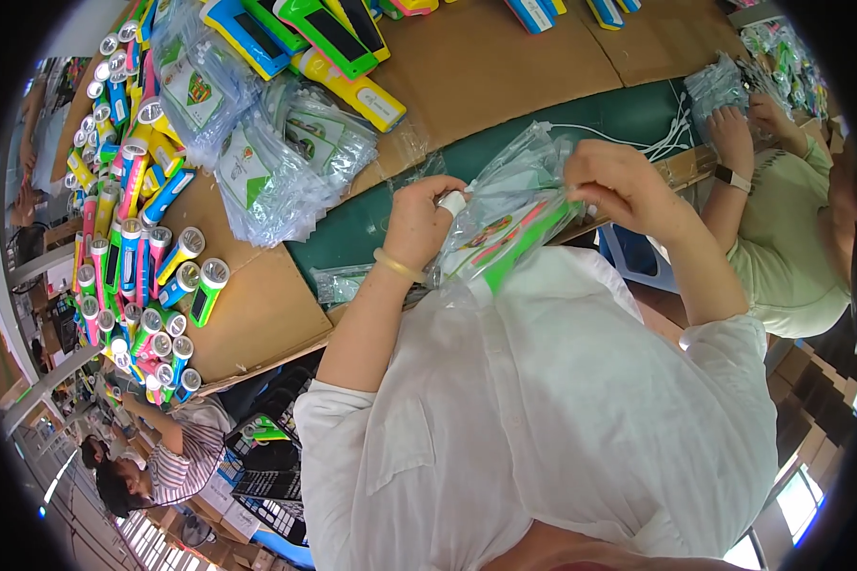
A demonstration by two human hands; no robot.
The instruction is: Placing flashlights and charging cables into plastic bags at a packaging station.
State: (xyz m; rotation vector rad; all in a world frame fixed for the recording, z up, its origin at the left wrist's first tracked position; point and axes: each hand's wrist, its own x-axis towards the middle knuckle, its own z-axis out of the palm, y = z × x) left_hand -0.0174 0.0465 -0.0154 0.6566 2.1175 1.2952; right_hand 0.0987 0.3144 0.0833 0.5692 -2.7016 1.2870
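In front of my chest a clear plastic bag with a printed card is stretched between both hands. A green and pink thing, apparently a flashlight, shows through its film. My left hand is closed on the bag's left edge; a small white piece shows at its fingers, its kind unclear. My right hand pinches the right side of the bag near its opening. Past my left hand lies a pile of flat clear bags with printed cards.
Many colourful flashlights are heaped along the left of the cardboard-covered table, and more flashlights lie at the far side. White cables rest on the green mat. Co-workers sit at right and lower left, beside a black crate.
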